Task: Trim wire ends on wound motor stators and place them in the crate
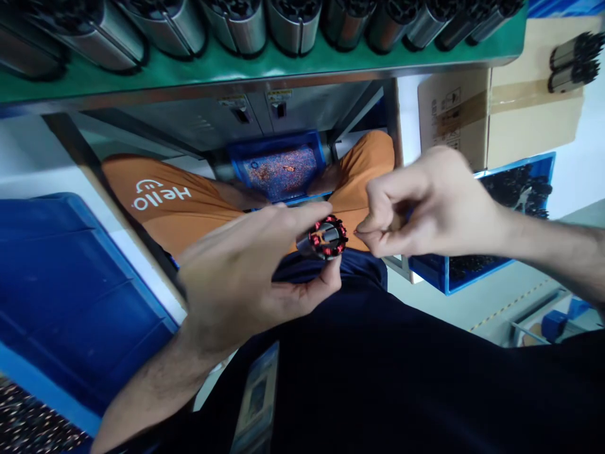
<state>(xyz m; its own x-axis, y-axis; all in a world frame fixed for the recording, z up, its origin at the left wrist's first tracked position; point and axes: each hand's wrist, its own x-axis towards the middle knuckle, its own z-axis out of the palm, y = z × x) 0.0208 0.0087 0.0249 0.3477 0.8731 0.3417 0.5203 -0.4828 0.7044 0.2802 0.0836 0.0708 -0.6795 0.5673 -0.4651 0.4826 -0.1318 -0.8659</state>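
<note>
My left hand point(255, 265) grips a motor stator point(326, 238) between thumb and fingers, over my lap. The stator is a short metal cylinder with a black end ring and red windings, its open end turned toward my right hand point(416, 205). That hand is closed in a pinch just to the right, a small gap away from the stator. What its fingertips hold, if anything, is too small to make out. Along the green bench above stands a row of larger-looking metal cylinders point(293, 28) with black ends.
A blue tray point(231, 154) with copper-coloured scraps sits on the floor between my legs. To the right are a cardboard box point(534, 94) bearing two cylinders and a blue crate point(447, 277) of black parts. A large blue bin point(70, 296) is at left. The bench edge point(236, 91) runs across the top.
</note>
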